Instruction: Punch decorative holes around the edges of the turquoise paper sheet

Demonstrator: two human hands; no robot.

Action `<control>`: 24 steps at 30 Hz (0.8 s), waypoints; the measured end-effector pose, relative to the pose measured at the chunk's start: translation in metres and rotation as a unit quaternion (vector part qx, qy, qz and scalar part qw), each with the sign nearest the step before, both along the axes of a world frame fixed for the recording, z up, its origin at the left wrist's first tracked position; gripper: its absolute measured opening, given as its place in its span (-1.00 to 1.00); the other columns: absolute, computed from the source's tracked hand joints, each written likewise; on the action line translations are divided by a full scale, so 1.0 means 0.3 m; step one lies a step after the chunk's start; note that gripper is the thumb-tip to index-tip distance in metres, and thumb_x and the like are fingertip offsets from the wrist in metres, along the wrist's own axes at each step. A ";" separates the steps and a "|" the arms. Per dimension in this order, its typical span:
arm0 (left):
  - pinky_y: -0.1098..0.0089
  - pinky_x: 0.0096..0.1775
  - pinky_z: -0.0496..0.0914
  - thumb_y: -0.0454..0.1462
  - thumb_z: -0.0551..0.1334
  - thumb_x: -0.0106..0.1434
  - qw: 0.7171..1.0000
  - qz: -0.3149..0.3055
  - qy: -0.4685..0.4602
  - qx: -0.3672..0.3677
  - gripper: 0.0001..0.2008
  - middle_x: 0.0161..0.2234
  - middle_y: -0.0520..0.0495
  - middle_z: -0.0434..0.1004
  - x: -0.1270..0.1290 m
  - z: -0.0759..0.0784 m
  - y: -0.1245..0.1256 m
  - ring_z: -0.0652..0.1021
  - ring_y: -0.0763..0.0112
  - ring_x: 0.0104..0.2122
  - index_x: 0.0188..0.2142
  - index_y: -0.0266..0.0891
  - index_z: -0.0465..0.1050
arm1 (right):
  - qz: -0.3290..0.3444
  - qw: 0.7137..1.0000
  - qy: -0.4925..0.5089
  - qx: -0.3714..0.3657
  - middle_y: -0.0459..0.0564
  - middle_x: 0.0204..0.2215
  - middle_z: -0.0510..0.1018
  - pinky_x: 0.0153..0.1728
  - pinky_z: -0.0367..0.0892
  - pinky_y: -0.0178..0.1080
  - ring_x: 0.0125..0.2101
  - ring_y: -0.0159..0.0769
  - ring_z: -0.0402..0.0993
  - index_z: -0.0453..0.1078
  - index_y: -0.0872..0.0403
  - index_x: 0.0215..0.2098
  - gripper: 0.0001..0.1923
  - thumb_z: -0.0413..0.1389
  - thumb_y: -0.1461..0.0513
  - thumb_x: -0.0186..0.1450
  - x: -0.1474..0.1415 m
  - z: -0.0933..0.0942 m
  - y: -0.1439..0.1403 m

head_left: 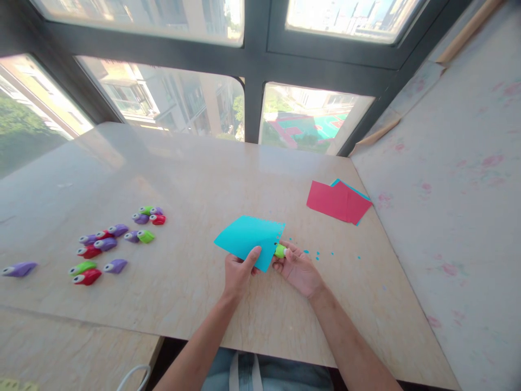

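The left hand (238, 271) pinched the near edge of a blue sheet of paper (249, 239), thumb on top, holding it just above the pale table (195, 184), while the right hand (297, 267) gripped a small green punch (280, 251) that was clamped on the sheet's right-hand edge, where a row of notches showed. Tiny blue scraps (317, 253) lay scattered on the table just to the right of the sheet, a stack of red and blue paper (337, 201) sat farther right and beyond it, and a cluster of purple, red and green punches (109, 243) lay well to the sheet's left.
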State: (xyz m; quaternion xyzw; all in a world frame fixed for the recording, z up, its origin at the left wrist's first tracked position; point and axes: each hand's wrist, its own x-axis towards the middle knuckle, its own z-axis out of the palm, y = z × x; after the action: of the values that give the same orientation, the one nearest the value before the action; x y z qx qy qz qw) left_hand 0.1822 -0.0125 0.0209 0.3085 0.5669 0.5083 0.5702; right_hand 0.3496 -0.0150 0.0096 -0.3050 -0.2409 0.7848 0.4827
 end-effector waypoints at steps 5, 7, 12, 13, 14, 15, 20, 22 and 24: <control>0.54 -0.68 0.22 0.06 0.43 -0.08 1.000 0.006 0.009 0.012 -0.50 -0.72 0.03 0.31 0.002 0.006 -0.007 0.33 0.55 -0.73 -0.67 -0.29 0.31 | 0.002 1.000 -0.013 0.004 0.02 -0.14 0.58 -0.26 0.40 -0.35 -0.26 -0.38 0.50 0.51 0.03 0.01 -0.52 0.35 0.07 0.14 -0.001 0.006 0.000; 0.54 -0.67 0.23 0.05 0.42 -0.07 1.000 0.011 0.011 0.017 -0.51 -0.71 0.02 0.33 0.004 0.009 -0.008 0.34 0.55 -0.72 -0.66 -0.29 0.33 | -0.001 1.000 -0.021 0.009 0.02 -0.11 0.58 -0.24 0.41 -0.35 -0.23 -0.37 0.50 0.52 0.02 0.00 -0.53 0.35 0.07 0.14 -0.003 0.009 0.000; 0.53 -0.65 0.28 0.04 0.42 -0.09 0.998 0.036 0.038 0.015 -0.53 -0.69 0.01 0.37 0.008 0.019 -0.010 0.37 0.53 -0.70 -0.65 -0.29 0.34 | -0.007 0.999 -0.038 0.014 0.02 -0.09 0.57 -0.23 0.41 -0.35 -0.20 -0.37 0.50 0.53 0.00 -0.02 -0.53 0.36 0.06 0.13 -0.005 0.013 0.001; 0.54 -0.65 0.28 0.04 0.42 -0.08 0.998 0.037 0.045 0.015 -0.53 -0.69 0.01 0.37 0.008 0.020 -0.010 0.37 0.53 -0.70 -0.65 -0.29 0.34 | -0.008 0.999 -0.041 0.013 0.03 -0.09 0.57 -0.23 0.41 -0.34 -0.21 -0.37 0.50 0.53 0.01 -0.02 -0.53 0.36 0.05 0.13 -0.004 0.013 0.001; 0.54 -0.65 0.28 0.04 0.41 -0.08 0.998 0.036 0.051 0.014 -0.53 -0.69 0.01 0.37 0.007 0.021 -0.011 0.38 0.53 -0.70 -0.66 -0.29 0.33 | -0.009 0.999 -0.044 0.012 0.04 -0.08 0.57 -0.22 0.42 -0.34 -0.20 -0.36 0.50 0.53 0.01 -0.02 -0.52 0.36 0.04 0.13 -0.004 0.012 0.000; 0.54 -0.64 0.28 0.04 0.41 -0.07 0.998 0.034 0.056 0.013 -0.53 -0.69 0.01 0.37 0.007 0.021 -0.012 0.38 0.53 -0.70 -0.67 -0.29 0.33 | -0.008 0.999 -0.047 0.010 0.05 -0.08 0.57 -0.21 0.42 -0.33 -0.20 -0.36 0.50 0.52 0.02 -0.01 -0.51 0.36 0.04 0.13 -0.003 0.011 0.000; 0.53 -0.63 0.31 0.07 0.39 -0.06 0.997 0.028 0.071 0.006 -0.52 -0.68 -0.01 0.39 0.005 0.013 -0.016 0.40 0.51 -0.69 -0.65 -0.29 0.35 | -0.028 0.997 -0.078 -0.005 0.02 -0.19 0.58 -0.28 0.39 -0.34 -0.28 -0.39 0.50 0.53 0.02 -0.04 -0.53 0.35 0.02 0.13 -0.007 0.017 0.000; 0.53 -0.63 0.30 0.08 0.38 -0.05 0.997 0.026 0.076 0.008 -0.52 -0.68 -0.01 0.39 0.005 0.011 -0.018 0.40 0.51 -0.69 -0.65 -0.29 0.34 | -0.047 0.993 -0.105 -0.009 0.00 -0.26 0.58 -0.36 0.35 -0.36 -0.34 -0.40 0.49 0.53 0.02 -0.06 -0.53 0.35 0.01 0.12 -0.010 0.023 -0.001; 0.53 -0.63 0.28 0.09 0.37 -0.04 0.996 0.021 0.084 0.009 -0.51 -0.69 0.00 0.37 0.004 0.011 -0.021 0.39 0.52 -0.69 -0.66 -0.28 0.33 | -0.064 0.987 -0.148 -0.003 -0.01 -0.32 0.57 -0.41 0.30 -0.37 -0.37 -0.41 0.46 0.53 0.04 -0.08 -0.52 0.35 -0.01 0.11 -0.013 0.031 -0.005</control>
State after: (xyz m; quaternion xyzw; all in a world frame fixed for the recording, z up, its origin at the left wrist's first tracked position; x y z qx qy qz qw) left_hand 0.1833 -0.0188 0.0243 0.3429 0.6143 0.4981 0.5070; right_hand 0.3455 -0.0166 0.0188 -0.4340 -0.2875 0.6988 0.4905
